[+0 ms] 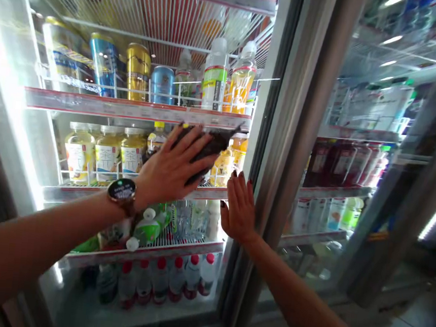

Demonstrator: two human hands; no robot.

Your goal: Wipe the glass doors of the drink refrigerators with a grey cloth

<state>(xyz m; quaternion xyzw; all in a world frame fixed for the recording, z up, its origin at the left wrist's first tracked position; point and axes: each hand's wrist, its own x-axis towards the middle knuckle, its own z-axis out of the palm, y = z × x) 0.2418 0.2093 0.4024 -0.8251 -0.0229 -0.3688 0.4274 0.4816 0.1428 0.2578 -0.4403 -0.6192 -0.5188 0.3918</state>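
My left hand (pixel 172 167) lies flat with fingers spread on a dark cloth (pixel 215 142), pressing it against the glass door (pixel 77 283) of a drinks fridge at the height of the second shelf. A round watch (pixel 122 192) sits on that wrist. My right hand (pixel 239 208) rests open and flat on the same glass, fingers pointing up, right beside the metal door frame (pixel 281 138). It holds nothing.
Behind the glass, wire shelves carry cans (pixel 137 70), juice and tea bottles (pixel 108 154), and red-capped water bottles (pixel 177 279) at the bottom. A second fridge door (pixel 363 161) with more drinks stands to the right. Tiled floor shows at the lower right.
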